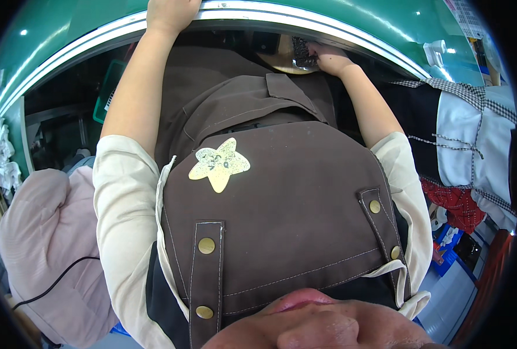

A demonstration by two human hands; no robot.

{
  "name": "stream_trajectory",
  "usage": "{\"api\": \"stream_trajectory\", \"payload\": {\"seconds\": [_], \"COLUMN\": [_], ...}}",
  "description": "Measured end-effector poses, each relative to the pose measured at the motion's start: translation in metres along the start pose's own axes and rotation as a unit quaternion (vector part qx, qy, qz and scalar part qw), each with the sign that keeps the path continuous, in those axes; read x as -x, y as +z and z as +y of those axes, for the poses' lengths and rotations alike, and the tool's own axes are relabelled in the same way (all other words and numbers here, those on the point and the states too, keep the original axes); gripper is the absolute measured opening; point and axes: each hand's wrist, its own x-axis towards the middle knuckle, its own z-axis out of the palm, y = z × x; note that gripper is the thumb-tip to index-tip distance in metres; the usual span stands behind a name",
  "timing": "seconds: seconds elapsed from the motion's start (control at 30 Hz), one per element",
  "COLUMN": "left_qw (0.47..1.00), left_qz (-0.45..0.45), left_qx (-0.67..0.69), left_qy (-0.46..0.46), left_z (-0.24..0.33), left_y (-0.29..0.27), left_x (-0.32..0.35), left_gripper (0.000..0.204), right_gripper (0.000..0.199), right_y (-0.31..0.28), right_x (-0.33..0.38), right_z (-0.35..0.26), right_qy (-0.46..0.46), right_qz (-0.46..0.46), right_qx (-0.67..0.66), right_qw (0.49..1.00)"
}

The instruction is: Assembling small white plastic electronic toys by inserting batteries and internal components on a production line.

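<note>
Reaching in below the pale edge strip [281,13] of the green surface [104,17], the right hand [332,60] meets a dark, rough-textured bundle [302,53]. That bundle lies over a rounded wooden piece [280,51], in the shade under the strip, just ahead of the wearer's lap. The right fingers bend toward the bundle, partly lost in shadow; whether they grip it cannot be told. Farther left, the left hand [174,13] lies across the edge strip, its fingers cut off by the upper border, so I cannot tell how open they are or what they hold. A green basket [100,104] sits beyond the left forearm. A yellow star sticker [219,164] marks the brown apron [287,203].
</note>
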Motion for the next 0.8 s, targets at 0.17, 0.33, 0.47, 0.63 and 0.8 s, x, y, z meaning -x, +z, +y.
{"api": "stream_trajectory", "payload": {"seconds": [0.17, 0.33, 0.47, 0.63, 0.8], "left_qw": [1.000, 0.999, 0.999, 0.995, 0.984], "left_qz": [-0.005, -0.012, -0.015, -0.048, -0.109], "left_qx": [-0.026, -0.042, -0.049, -0.081, -0.111], "left_qy": [-0.007, -0.012, -0.011, -0.038, -0.091], "left_z": [-0.002, -0.003, -0.004, -0.013, -0.010], "left_y": [0.003, 0.007, 0.014, 0.002, 0.015], "left_x": [-0.002, -0.002, -0.003, -0.004, -0.008], "left_gripper": [0.019, 0.020, 0.020, 0.021, 0.022], "right_gripper": [0.025, 0.030, 0.031, 0.035, 0.031], "right_y": [-0.004, 0.001, 0.003, -0.004, -0.006], "right_x": [-0.008, -0.016, -0.014, -0.013, -0.012], "right_z": [-0.006, -0.006, -0.003, -0.016, 0.004], "right_qy": [-0.003, 0.012, 0.014, 0.019, 0.070], "right_qz": [0.063, 0.098, 0.101, 0.035, -0.023], "right_qx": [0.036, 0.081, 0.059, 0.071, 0.084], "right_qw": [0.997, 0.992, 0.993, 0.997, 0.994]}}
